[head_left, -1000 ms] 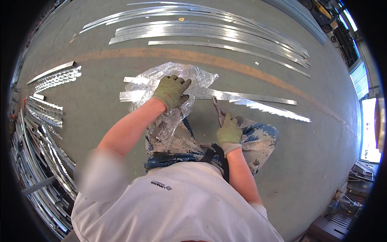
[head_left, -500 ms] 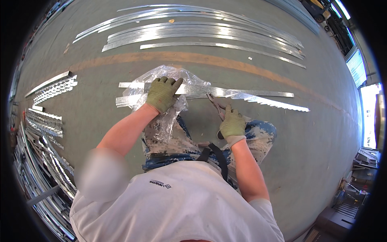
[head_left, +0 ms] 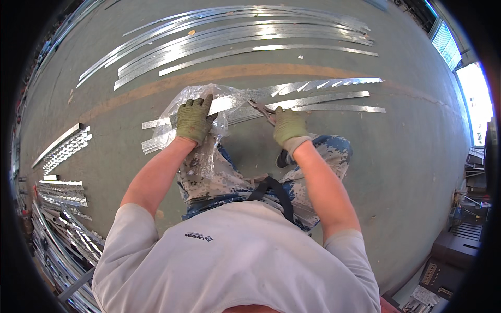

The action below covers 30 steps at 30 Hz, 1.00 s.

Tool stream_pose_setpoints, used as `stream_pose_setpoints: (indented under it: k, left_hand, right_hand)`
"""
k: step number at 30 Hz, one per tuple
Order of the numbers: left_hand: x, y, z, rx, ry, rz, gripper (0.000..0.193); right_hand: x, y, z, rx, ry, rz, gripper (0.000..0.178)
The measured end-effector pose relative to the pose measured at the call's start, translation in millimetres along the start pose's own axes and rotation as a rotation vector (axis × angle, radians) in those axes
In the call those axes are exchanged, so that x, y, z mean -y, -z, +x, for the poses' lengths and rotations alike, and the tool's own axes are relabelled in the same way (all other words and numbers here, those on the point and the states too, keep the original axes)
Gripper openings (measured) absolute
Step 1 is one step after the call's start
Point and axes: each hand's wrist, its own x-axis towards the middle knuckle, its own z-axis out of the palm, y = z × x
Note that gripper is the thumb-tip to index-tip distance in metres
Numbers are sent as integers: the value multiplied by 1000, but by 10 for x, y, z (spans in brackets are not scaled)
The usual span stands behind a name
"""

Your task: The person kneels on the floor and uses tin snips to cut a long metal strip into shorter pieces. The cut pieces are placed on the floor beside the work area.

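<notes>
My left hand (head_left: pixel 192 121), in a green work glove, is closed on a shiny metal strip (head_left: pixel 271 92) and on crumpled clear plastic film (head_left: pixel 177 104) that lies around it. The strip's right part has a row of slanted cut tabs and points to the far right. My right hand (head_left: pixel 290 127), gloved alike, grips a pair of pliers (head_left: pixel 263 110). Their jaws are at the strip's near edge; whether they bite it I cannot tell. Plain metal strips (head_left: pixel 334 98) lie on the floor beneath, their left ends sticking out past the film.
Long metal strips (head_left: pixel 245 34) lie across the floor beyond a faded orange line (head_left: pixel 235 71). Bundles of notched strips (head_left: pixel 68 148) and a pile of metal lengths (head_left: pixel 62 250) are at the left. Dark metal equipment (head_left: pixel 454 250) stands at the right. My bent legs (head_left: pixel 329 151) are close below the pliers.
The notched strip has swung, its tabbed right end moving away from me, from the near side of the plain strips to their far side. The pliers have moved with it. The view has shifted.
</notes>
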Motion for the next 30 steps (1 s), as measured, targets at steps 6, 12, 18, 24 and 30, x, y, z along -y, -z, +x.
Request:
stream_pose_setpoints:
  k: [6, 12, 18, 24, 30]
  left_hand:
    - [11, -65, 33, 45, -12, 102, 73]
    - [-71, 129, 42, 204, -8, 204, 63]
    - [-3, 243, -34, 242, 40, 161, 57]
    - [84, 133, -108, 151, 8, 99, 55]
    - [93, 58, -120, 135, -6, 107, 61]
  right_hand:
    - [174, -180, 30, 41, -50, 103, 40]
    - [78, -176, -66, 71, -50, 220, 45]
    - [121, -245, -144, 113, -113, 157, 44]
    - [178, -401, -186, 74, -105, 130, 44]
    - [192, -413, -99, 238, -141, 102, 51]
